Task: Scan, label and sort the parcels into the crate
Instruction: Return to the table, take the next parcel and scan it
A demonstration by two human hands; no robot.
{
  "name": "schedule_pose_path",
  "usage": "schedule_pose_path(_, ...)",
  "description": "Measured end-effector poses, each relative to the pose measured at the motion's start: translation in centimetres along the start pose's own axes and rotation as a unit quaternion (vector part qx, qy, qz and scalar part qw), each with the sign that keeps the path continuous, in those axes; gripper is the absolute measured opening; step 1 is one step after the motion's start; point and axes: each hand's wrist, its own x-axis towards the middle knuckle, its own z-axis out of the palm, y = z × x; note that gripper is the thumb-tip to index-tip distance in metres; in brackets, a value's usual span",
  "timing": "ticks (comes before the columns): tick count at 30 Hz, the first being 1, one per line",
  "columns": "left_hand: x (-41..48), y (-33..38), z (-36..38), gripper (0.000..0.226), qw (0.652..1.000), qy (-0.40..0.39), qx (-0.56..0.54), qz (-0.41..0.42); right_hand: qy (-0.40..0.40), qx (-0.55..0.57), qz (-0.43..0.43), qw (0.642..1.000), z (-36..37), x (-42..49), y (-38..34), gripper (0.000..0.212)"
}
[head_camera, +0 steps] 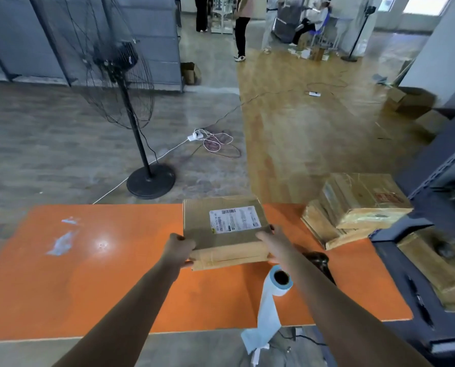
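Head view: one camera, looking forward and down over an orange table (88,274).
Parcel (221,235): flat brown cardboard, broad face up, at the middle of the table's far edge.
Long axis: left to right, about parallel to the table's far edge; the right end is turned slightly toward the person.
Shipping label (235,219): white, on the top face toward the far right, long side along the parcel's long axis; print too blurred to read.
Left hand (180,250): clamped on the parcel's near-left corner, fingers curled round the edge.
Right hand (271,242): clamped on the near-right corner, fingers wrapped over the right edge.
Contact with table: cannot tell whether the parcel rests or is lifted.
Label roll (276,284): pale blue, just under the right forearm, its strip hanging over the near edge.
Parcel stack (353,207): at the table's far right, apart from the held parcel.
Floor fan (131,102): beyond the table, left.
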Motion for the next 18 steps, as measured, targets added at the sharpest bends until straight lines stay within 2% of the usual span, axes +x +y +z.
schedule_pose_path(2, 0.3, -0.8, -0.6, 0.028, 1.000, -0.004, 0.013, 0.006, -0.002, -0.015, -0.006, 1.000, 1.1, -0.1, 0.9, 0.024)
schedule_pose_path(6, 0.8, -2.6, -1.7, 0.031, 0.999, -0.015, 0.050, -0.011, 0.017, -0.056, -0.027, 0.998, 2.6, 0.1, 1.9, 0.024)
schedule_pose_path(10, 0.2, -3.9, -2.6, 0.027, 0.990, -0.047, 0.124, -0.039, 0.024, -0.163, -0.061, 0.984, 3.6, 0.2, 2.4, 0.033)
schedule_pose_path(12, 0.5, -4.4, -2.7, 0.030, 0.988, -0.038, 0.150, -0.031, 0.014, -0.213, -0.052, 0.976, 4.0, 0.0, 2.6, 0.037)
schedule_pose_path(13, 0.5, -4.4, -2.8, 0.033, 0.986, -0.026, 0.163, -0.017, 0.014, -0.228, -0.047, 0.972, 4.2, -0.1, 2.7, 0.041)
schedule_pose_path(15, 0.7, -4.3, -3.0, 0.042, 0.984, 0.001, 0.179, 0.018, 0.012, -0.256, -0.052, 0.965, 4.3, -0.4, 2.9, 0.063)
schedule_pose_path(17, 1.3, -4.1, -3.3, 0.055, 0.981, 0.020, 0.187, 0.051, -0.037, -0.270, -0.044, 0.961, 4.5, -0.9, 3.1, 0.087)
schedule_pose_path(18, 1.6, -4.0, -3.3, 0.060, 0.978, 0.030, 0.193, 0.066, -0.072, -0.264, -0.030, 0.961, 4.7, -1.2, 3.1, 0.092)
